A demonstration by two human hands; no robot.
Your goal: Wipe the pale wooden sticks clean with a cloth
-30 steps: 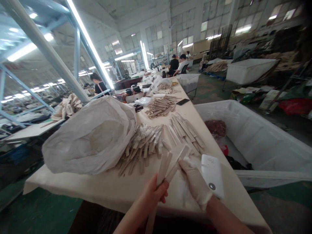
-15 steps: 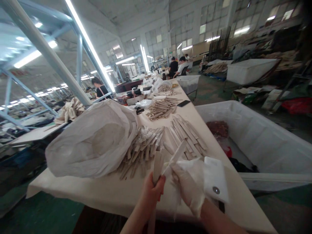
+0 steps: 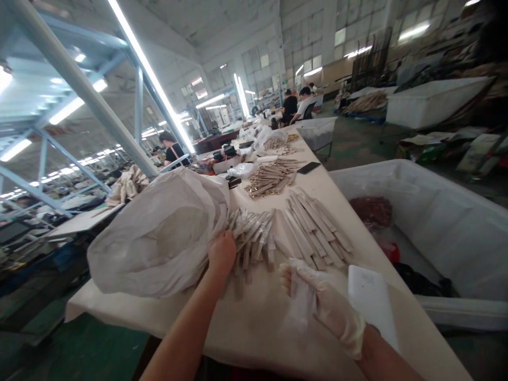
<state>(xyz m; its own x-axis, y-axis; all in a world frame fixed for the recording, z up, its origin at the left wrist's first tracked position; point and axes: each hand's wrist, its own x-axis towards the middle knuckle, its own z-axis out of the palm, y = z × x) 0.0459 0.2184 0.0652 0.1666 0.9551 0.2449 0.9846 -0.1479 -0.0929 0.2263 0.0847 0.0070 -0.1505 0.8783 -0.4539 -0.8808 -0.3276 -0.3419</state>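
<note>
At the left end of a pile of beige strips, partly in shiny clear wrapping [image 3: 254,235], is my bare left hand [image 3: 222,252]. Its fingers are curled against the pile, and what they grip is hidden. A thin pale glove covers my right hand [image 3: 323,301], which pinches a crumpled piece of translucent plastic [image 3: 300,302] above the near table edge. Beyond that hand, a second pile of flat beige strips [image 3: 313,227] fans out unwrapped. Just right of the glove lies a white rectangular block [image 3: 371,301].
A large white sack [image 3: 130,254] stands left on the cloth-covered table [image 3: 246,323]. Farther back are strips with metal ends [image 3: 268,179] and a dark flat phone-like object [image 3: 308,168]. A white tub [image 3: 448,233] borders the right edge. Several people sit in the background.
My left hand has left the middle, where it held a beige strip, and moved left to the wrapped pile. My right hand has shifted slightly right and lower, still holding plastic.
</note>
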